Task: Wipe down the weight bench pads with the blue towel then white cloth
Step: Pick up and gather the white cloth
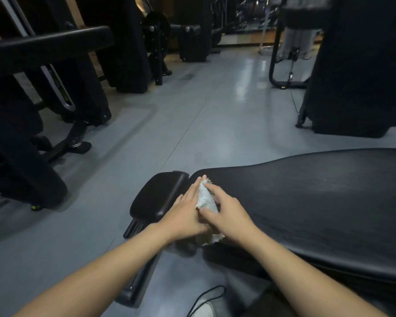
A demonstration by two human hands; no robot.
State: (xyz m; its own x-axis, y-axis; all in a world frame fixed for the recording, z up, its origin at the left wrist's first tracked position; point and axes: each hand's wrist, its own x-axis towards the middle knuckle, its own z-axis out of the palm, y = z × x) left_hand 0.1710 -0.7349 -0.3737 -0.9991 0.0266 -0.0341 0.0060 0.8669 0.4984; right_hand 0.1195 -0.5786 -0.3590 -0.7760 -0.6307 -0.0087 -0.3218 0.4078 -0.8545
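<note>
A black weight bench lies in front of me, with a long back pad (318, 202) stretching right and a small seat pad (156, 197) to its left. A pale blue towel (206, 199) is bunched at the gap between the two pads. My left hand (185, 213) lies flat with straight fingers against the towel's left side. My right hand (226, 213) rests on the towel from the right, thumb and forefinger spread over it. A whitish cloth edge (212, 239) shows under my wrists.
Grey gym floor (192, 115) spreads ahead. Black machine frames (32, 110) stand at left, and a large black machine (357, 65) stands at right. A person's grey trouser legs (297, 42) show at the far back right. My shoe and a black cord (206, 296) are below.
</note>
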